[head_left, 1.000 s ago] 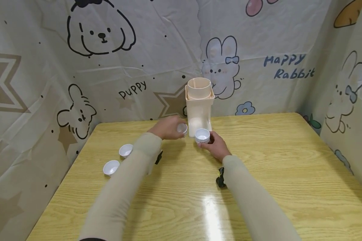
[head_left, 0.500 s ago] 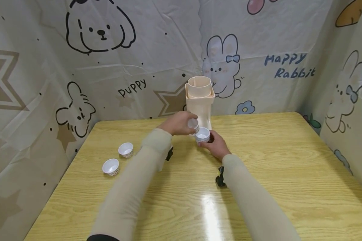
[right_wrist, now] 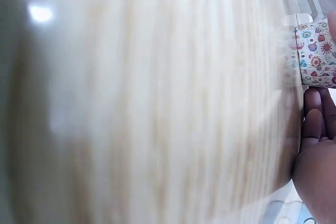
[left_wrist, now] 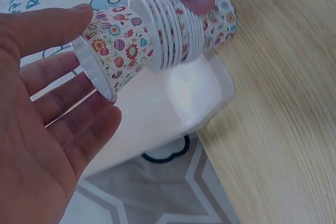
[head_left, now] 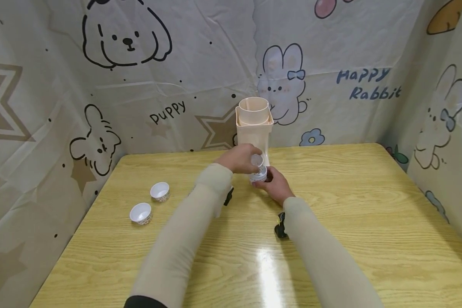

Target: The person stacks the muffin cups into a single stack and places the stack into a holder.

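My left hand pinches a small paper cup with a colourful flower print, thumb on one side and fingers on the other. The cup's narrow base is at the mouth of a nested stack of matching paper cups, and its white rim faces up. My right hand grips the stack low down, standing upright on the table. Several rims show close together in the left wrist view. Further left on the table, two single paper cups, one nearer and one farther, stand mouth up.
Right behind the stack rises a cream plastic holder with a round tube on top. The wooden table ends at a printed cloth backdrop at the back and sides.
My left hand has carried its paper cup rightward, from beside the cream holder to over the stack, lowering it to the mouth. The right hand and stack have stayed put.
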### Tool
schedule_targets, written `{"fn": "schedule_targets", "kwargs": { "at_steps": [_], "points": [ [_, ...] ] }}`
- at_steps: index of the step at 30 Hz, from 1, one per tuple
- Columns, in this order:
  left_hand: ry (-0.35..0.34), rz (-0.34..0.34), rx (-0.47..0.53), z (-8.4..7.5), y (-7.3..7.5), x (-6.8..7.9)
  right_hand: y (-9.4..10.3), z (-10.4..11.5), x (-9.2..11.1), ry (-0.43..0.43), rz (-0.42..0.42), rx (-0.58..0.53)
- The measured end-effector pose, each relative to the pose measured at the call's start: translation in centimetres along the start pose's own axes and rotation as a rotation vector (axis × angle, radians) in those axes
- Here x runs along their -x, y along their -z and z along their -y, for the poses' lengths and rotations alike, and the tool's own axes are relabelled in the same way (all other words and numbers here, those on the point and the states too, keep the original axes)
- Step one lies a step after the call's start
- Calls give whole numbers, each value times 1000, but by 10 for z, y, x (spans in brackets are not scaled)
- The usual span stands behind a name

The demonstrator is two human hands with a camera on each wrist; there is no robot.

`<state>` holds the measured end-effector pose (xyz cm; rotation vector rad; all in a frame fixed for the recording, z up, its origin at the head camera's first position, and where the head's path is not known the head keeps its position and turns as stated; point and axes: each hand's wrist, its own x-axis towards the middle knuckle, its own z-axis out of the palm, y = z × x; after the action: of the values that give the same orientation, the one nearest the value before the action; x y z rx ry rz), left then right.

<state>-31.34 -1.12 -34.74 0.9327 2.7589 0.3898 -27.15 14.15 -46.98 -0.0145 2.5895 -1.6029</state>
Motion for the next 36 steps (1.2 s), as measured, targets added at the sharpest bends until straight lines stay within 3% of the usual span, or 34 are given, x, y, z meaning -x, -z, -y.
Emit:
{"fn": "schedule_targets", "kwargs": {
  "at_steps": [12, 36],
  "points": [
    [19, 12, -62, -6, -10, -1, -1, 5, 3, -2, -3, 9],
    [49, 21, -71, -4, -14, -2, 2, 7, 6, -11, -8, 5]
  ]
}}
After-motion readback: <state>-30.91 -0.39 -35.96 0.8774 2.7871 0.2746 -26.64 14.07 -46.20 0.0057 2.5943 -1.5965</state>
